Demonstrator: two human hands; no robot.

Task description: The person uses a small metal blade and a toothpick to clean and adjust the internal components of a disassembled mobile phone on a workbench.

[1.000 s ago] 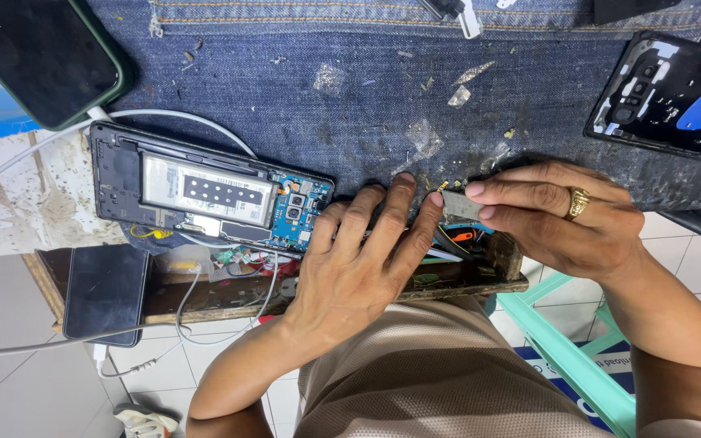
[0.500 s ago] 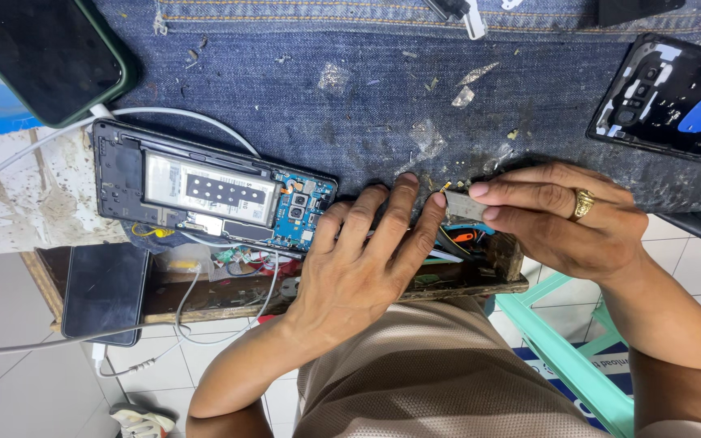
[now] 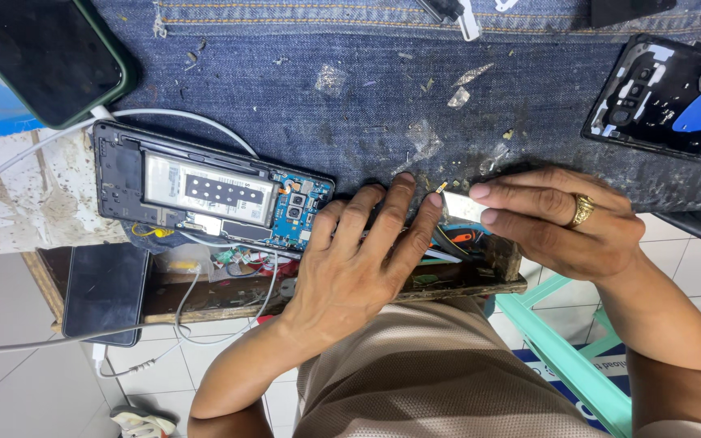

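Hardly anything moved | left hand (image 3: 359, 259) stays flat, empty, steadying small metal part (image 3: 464, 208) | right hand (image 3: 557, 223) pinches it | opened phone (image 3: 204, 195) beside

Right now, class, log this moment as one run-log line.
left hand: flat at denim mat edge | right hand: pinching small metal part | opened phone: left of hands

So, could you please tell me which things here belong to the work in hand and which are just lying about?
In hand:
- left hand, flat at the bench edge
- right hand, pinching a small shiny part

Lying about:
- opened phone with bare battery
- black back cover
- dark phone
- white cable
- phone on the lower shelf
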